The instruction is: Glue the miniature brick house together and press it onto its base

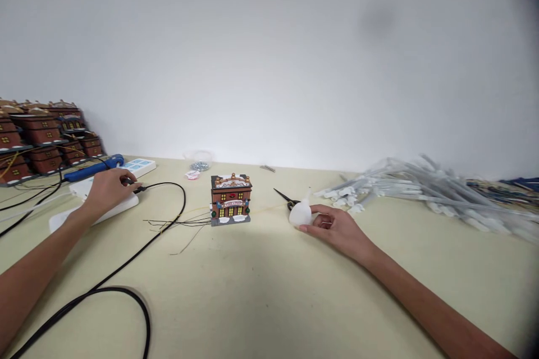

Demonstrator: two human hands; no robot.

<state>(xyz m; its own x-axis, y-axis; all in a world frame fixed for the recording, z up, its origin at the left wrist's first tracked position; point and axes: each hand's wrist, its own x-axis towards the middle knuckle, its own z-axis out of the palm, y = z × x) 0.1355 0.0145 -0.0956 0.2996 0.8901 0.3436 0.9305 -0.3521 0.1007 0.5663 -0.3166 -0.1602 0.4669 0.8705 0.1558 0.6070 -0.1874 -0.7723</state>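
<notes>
One tug from your left hand point(107, 190), fingers closed on the black corded tool point(138, 187), could snag the thin wires point(181, 223) at the small brick model house point(231, 199); your right hand point(337, 227) grips a white plastic bottle point(300, 213).

Left hand point(107, 190) and right hand point(336, 229) reach forward, curled.

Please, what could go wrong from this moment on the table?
1. The black cable crosses the thin wires of the miniature theatre house; a pull by the left hand might drag the house.
2. The right hand holds a white bottle close to the scissors; a careless move might meet the blades.
</notes>
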